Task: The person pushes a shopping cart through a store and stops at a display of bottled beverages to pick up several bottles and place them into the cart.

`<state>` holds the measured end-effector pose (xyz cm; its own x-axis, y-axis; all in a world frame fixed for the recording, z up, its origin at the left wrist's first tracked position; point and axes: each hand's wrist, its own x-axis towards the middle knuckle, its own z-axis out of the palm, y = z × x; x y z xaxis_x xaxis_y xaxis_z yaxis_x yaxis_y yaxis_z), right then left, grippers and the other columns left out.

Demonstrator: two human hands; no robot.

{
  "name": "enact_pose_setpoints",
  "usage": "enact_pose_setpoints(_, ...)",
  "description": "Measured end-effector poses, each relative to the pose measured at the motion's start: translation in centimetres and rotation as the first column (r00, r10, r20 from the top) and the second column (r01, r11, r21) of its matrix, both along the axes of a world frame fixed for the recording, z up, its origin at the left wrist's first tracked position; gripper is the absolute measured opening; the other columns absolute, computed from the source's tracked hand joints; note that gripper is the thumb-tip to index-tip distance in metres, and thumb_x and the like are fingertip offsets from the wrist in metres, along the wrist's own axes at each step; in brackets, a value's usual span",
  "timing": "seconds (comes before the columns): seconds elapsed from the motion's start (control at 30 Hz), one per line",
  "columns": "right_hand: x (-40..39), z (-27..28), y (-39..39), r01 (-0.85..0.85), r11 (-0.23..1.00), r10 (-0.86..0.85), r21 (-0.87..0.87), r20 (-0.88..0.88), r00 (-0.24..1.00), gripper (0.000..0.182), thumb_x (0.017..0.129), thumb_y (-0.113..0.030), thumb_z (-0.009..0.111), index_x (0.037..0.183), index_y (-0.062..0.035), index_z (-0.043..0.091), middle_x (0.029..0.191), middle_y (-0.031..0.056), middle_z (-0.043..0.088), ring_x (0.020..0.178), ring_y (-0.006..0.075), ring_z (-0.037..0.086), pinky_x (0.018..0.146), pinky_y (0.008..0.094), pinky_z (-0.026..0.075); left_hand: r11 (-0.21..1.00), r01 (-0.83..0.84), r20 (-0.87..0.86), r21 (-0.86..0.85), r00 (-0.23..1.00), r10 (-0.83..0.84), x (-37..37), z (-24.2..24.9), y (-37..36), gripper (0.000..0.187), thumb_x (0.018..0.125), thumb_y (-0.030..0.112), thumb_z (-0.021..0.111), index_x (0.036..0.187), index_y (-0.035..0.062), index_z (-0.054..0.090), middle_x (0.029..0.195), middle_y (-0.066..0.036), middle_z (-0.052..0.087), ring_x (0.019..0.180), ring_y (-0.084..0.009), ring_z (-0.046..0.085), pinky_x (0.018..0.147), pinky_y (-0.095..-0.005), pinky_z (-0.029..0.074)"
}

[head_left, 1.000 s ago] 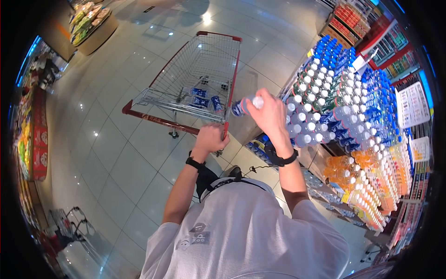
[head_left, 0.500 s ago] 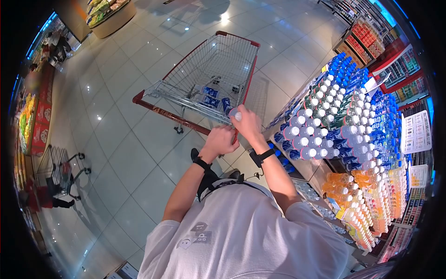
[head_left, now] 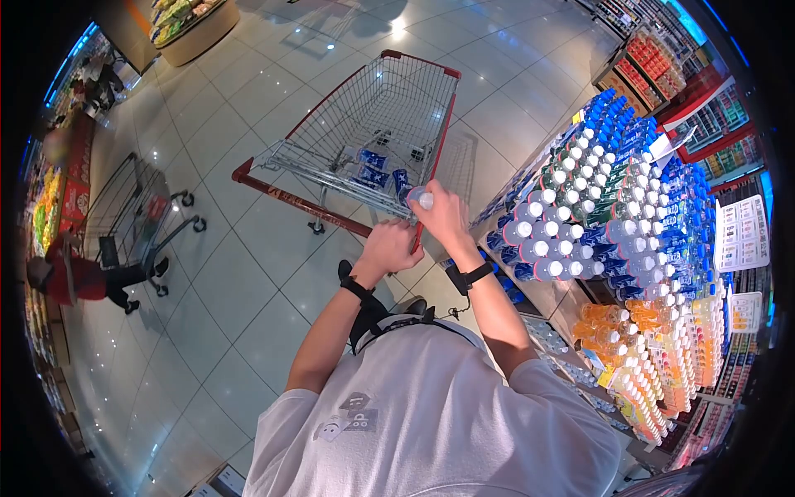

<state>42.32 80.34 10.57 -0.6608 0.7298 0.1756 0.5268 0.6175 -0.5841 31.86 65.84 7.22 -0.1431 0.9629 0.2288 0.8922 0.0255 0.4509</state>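
In front of me stands a wire shopping cart (head_left: 364, 103) with red trim and a red handle (head_left: 306, 205). My left hand (head_left: 389, 247) is closed around the handle near its right end. Just beyond it, my right hand (head_left: 445, 217) grips the upper part of a clear plastic bottle (head_left: 402, 180) with a white cap and blue label, by the cart's near right corner. The bottle's label end points into the cart. Inside the basket lie other blue-labelled bottles (head_left: 372, 168). My fingers hide part of the held bottle and the handle's end.
To my right rises a display of bottles (head_left: 563, 224) with white and blue caps, beside orange drinks (head_left: 609, 319). At the left, a person in red (head_left: 79, 273) is next to another cart (head_left: 141, 211). A produce stand (head_left: 199, 41) is at the far left; tiled floor (head_left: 215, 290) lies between.
The person in red and their cart at the left have come further into view, moving toward the right. My hands and cart have barely shifted; both grips look the same.
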Motion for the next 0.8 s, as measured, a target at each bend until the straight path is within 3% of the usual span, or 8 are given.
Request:
enact_pose_setpoints(0.27, 1.4, -1.7, 0.7, 0.052, 0.998, -0.055, -0.044, -0.059, 0.997, 0.043, 0.091, -0.032, 0.082, 0.123, -0.0078, 0.065, 0.082, 0.0195, 0.076, 0.082, 0.0456, 0.076, 0.073, 0.0543, 0.059, 1.0, 0.001, -0.019, 0.006, 1.0, -0.001, 0.1, -0.1, -0.1, 0.033, 0.08, 0.035, 0.073, 0.078, 0.0022, 0.07, 0.082, -0.018, 0.072, 0.083, -0.0377, 0.07, 0.078, -0.0484, 0.058)
enact_pose_setpoints(0.33, 2.4, -1.7, 0.8, 0.07, 0.994, -0.066, -0.078, 0.047, 0.997, 0.036, 0.092, -0.025, 0.079, 0.118, -0.0041, 0.065, 0.093, 0.0272, 0.077, 0.092, 0.0494, 0.075, 0.079, 0.0574, 0.06, 1.0, -0.001, -0.018, 0.014, 1.0, 0.002, 0.1, -0.1, 0.0, 0.033, 0.08, 0.035, 0.073, 0.078, 0.0021, 0.07, 0.082, -0.018, 0.072, 0.083, -0.0378, 0.071, 0.078, -0.0484, 0.059)
enact_pose_setpoints(0.43, 3.8, -1.5, 0.6, 0.122, 0.983, -0.097, -0.14, 0.17, 0.981, 0.031, 0.093, -0.026, 0.077, 0.114, -0.0044, 0.068, 0.086, 0.025, 0.076, 0.091, 0.0481, 0.075, 0.079, 0.057, 0.059, 1.0, -0.004, 0.007, 0.028, 1.0, 0.003, 0.1, 0.2, 0.0, 0.032, 0.08, 0.034, 0.073, 0.08, 0.0017, 0.071, 0.082, -0.018, 0.072, 0.083, -0.0383, 0.071, 0.078, -0.0489, 0.058)
enact_pose_setpoints(0.53, 5.7, -3.3, 0.6, 0.143, 0.982, -0.121, -0.126, 0.169, 0.978, 0.029, 0.094, -0.028, 0.076, 0.11, -0.0053, 0.071, 0.08, 0.0226, 0.075, 0.09, 0.0466, 0.076, 0.079, 0.0566, 0.059, 1.0, -0.013, 0.01, 0.019, 1.0, 0.013, 0.2, 0.2, 0.0, 0.031, 0.08, 0.032, 0.073, 0.081, 0.0015, 0.071, 0.083, -0.018, 0.072, 0.082, -0.0385, 0.071, 0.078, -0.0489, 0.058)
enact_pose_setpoints(0.8, 14.3, -7.2, 0.5, 0.286, 0.937, -0.231, -0.202, 0.256, 0.939, 0.033, 0.091, -0.032, 0.079, 0.109, -0.0051, 0.077, 0.087, 0.0235, 0.077, 0.093, 0.0456, 0.076, 0.084, 0.0534, 0.061, 0.999, -0.005, 0.009, 0.035, 1.0, 0.005, 0.2, 0.0, 0.1, 0.03, 0.081, 0.033, 0.074, 0.083, 0.0027, 0.072, 0.084, -0.017, 0.073, 0.084, -0.0381, 0.071, 0.077, -0.0496, 0.058)
